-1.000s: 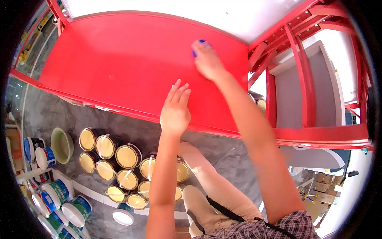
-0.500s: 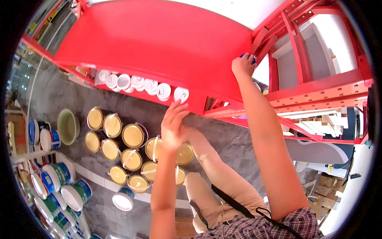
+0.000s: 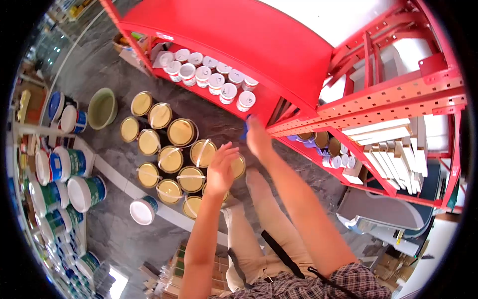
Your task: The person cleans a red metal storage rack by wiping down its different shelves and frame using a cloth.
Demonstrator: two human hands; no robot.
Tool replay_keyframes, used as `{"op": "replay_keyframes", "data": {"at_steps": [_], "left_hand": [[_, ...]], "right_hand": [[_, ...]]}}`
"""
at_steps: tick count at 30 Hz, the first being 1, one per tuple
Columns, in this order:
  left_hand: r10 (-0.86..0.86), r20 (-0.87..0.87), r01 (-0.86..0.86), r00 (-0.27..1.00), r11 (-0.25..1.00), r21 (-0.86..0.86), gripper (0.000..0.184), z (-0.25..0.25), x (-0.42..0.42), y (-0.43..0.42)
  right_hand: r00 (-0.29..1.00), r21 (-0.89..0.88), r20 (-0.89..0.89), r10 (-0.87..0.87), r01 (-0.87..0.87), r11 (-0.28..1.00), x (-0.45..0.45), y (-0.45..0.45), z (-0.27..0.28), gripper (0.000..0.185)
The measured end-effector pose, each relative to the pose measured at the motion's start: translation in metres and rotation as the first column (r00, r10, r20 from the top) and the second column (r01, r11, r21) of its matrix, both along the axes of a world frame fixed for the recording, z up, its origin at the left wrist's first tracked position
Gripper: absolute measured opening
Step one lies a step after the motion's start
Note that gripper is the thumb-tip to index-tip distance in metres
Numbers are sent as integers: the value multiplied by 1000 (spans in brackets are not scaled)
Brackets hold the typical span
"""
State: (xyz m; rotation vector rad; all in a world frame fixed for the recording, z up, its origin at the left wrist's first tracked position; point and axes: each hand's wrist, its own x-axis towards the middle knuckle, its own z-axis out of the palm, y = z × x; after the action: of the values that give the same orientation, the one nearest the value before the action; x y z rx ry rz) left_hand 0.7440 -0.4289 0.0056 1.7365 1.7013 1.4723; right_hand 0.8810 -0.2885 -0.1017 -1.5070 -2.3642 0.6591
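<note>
My right hand (image 3: pixel 259 137) is closed around a blue cloth (image 3: pixel 244 130), part of which sticks out on its left side. It hangs in front of the red shelf's lower edge, below the white-lidded tubs (image 3: pixel 246 100). To its left, my left hand (image 3: pixel 221 168) is held out with nothing in it and its fingers stretched. Under that hand stand several gold-lidded paint cans (image 3: pixel 203 152) with wire handles, grouped on the floor. The red shelf board (image 3: pixel 234 45) spans the upper part of the view, its surface bare where I see it.
A green basin (image 3: pixel 103 108) stands on the floor at left, near several paint buckets (image 3: pixel 86 193). One white-lidded bucket (image 3: pixel 143 212) sits apart by a pale floor strip. At right, a perforated red upright (image 3: pixel 368 112) borders shelves holding white boards (image 3: pixel 398 164).
My right hand has come down and left from the shelf board's right end with the blue cloth. The view has shifted, showing more of the lower shelf's tubs. My left hand stays stretched out.
</note>
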Motion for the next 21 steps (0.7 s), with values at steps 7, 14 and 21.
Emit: {"op": "replay_keyframes", "data": {"at_steps": [7, 14, 21], "left_hand": [[170, -92, -186, 981, 961, -207, 29, 21, -12, -65], [141, 2, -132, 990, 930, -343, 44, 92, 10, -105], [136, 195, -60, 971, 933, -354, 48, 155, 48, -105]], "right_hand": [[803, -120, -538, 256, -374, 920, -44, -134, 45, 42], [817, -611, -574, -59, -379, 695, 37, -144, 184, 37], [558, -809, -587, -587, -409, 421, 87, -130, 243, 24]]}}
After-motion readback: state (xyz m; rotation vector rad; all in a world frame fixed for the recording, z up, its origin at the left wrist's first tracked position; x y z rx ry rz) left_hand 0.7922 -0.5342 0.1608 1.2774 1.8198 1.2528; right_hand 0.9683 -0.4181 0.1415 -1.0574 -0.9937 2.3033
